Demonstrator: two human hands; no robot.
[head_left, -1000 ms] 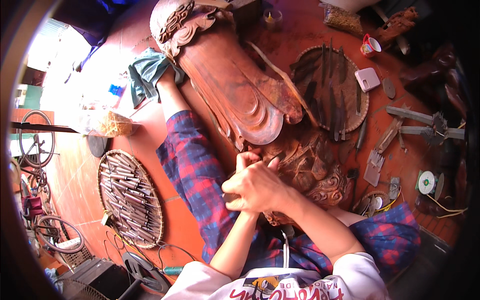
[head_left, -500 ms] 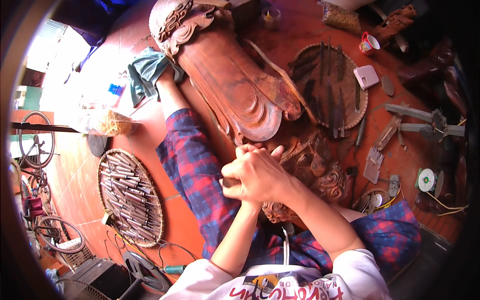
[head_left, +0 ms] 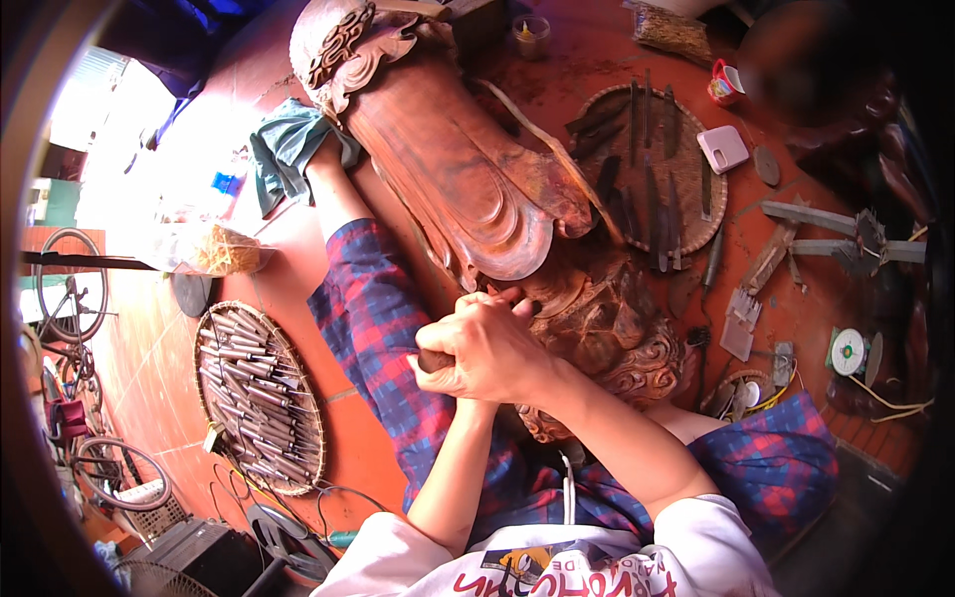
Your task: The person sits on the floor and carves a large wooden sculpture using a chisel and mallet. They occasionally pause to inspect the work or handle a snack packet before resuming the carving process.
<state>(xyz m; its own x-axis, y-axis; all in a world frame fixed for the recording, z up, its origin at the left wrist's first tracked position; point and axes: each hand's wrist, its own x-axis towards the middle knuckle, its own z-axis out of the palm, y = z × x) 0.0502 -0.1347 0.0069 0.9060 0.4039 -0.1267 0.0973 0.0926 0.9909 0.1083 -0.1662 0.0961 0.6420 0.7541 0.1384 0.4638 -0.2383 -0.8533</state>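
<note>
My two hands are together over the near end of a large reddish-brown wood carving (head_left: 458,169). My right hand (head_left: 487,343) lies on top, its fingers wrapped round a brown rounded handle end (head_left: 435,360); the rest of that tool is hidden. Beneath it, my left hand (head_left: 476,406) is mostly covered, and what its closed fingers hold does not show. Just beyond the knuckles is the carving's smooth, rounded lip with curved grooves. Scrolled, deeply cut carving (head_left: 647,358) lies to the right of my hands.
A round woven tray (head_left: 261,398) of chisel-like tools sits left of my leg. Another tray (head_left: 649,169) with dark flat tools lies far right, near a pinkish-white case (head_left: 723,149) and a red cup (head_left: 726,84). A green cloth (head_left: 284,154) lies by my foot.
My joined hands have shifted slightly left, with the brown handle end still in the grip. The whole view has moved a little; the carving and trays appear to stay in place.
</note>
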